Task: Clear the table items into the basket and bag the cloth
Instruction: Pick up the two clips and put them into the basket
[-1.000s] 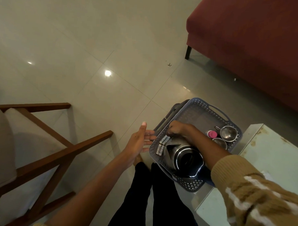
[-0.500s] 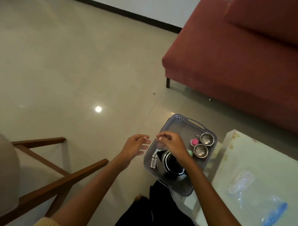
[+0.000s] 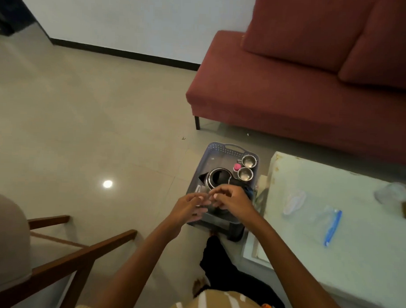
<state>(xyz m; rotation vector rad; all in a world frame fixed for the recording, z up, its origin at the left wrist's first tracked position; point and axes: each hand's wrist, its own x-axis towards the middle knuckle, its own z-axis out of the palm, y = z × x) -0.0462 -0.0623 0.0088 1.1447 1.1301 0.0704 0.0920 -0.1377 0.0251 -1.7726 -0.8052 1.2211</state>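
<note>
A grey perforated basket sits on a low dark stand left of the table. Inside it are a black and steel kettle, two steel cups, a pink lid-like item and small white sticks at the left wall. My left hand and right hand meet fingertip to fingertip above the basket's near end, fingers loosely curled, nothing visible in them. They hide the basket's near part. A clear zip bag with a blue seal lies on the table.
A second clear plastic piece and a glass lie on the table. A red sofa stands behind the basket. A wooden armchair is at my lower left. My legs in dark trousers are below the basket.
My right hand has drawn back from inside the basket toward me and my left hand has come right to meet it. The camera has tilted up, showing more sofa and table.
</note>
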